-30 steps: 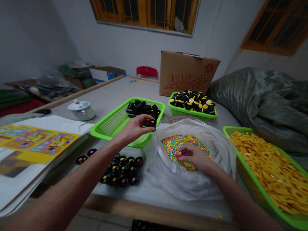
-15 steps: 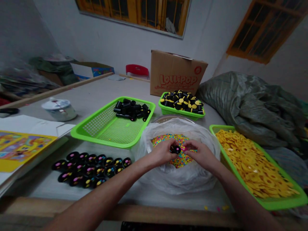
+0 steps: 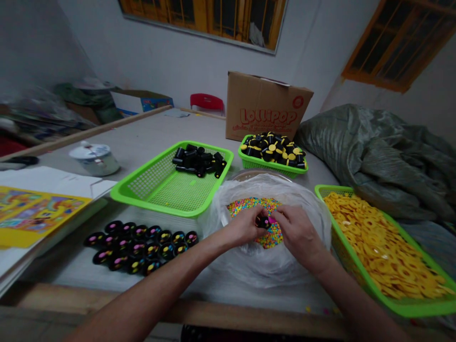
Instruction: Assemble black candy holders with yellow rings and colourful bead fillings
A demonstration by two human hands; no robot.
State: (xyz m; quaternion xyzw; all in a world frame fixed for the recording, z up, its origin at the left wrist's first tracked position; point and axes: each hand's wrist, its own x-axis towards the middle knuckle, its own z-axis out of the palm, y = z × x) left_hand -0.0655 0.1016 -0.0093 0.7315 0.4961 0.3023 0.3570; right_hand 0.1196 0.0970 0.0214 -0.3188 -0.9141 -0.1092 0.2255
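Over a clear plastic bag (image 3: 238,270) of multicoloured candy beads (image 3: 245,204), my left hand (image 3: 245,225) grips a small black plastic cup (image 3: 264,222), its open end facing right. Something pink shows at the cup's mouth. My right hand (image 3: 301,232) is closed in a pinch on a small pink piece (image 3: 272,220) right at that mouth. Whether the piece is partly inside the cup cannot be made out. Left of the bag, rows of black cups (image 3: 138,249) with pink, yellow and blue bits inside stand on the table.
A green basket (image 3: 124,199) holds black tubes. Behind the bag, another basket (image 3: 274,165) is heaped with black pieces with yellow caps. Yellow flat rings (image 3: 377,247) fill the basket at right. A cardboard box (image 3: 267,104), lidded pot (image 3: 94,159) and printed sheets (image 3: 42,213) stand around.
My right hand's fingers have drawn together and turned over, bringing the pink piece against the cup's mouth. My left hand keeps the cup in nearly the same place. The view has shifted slightly.
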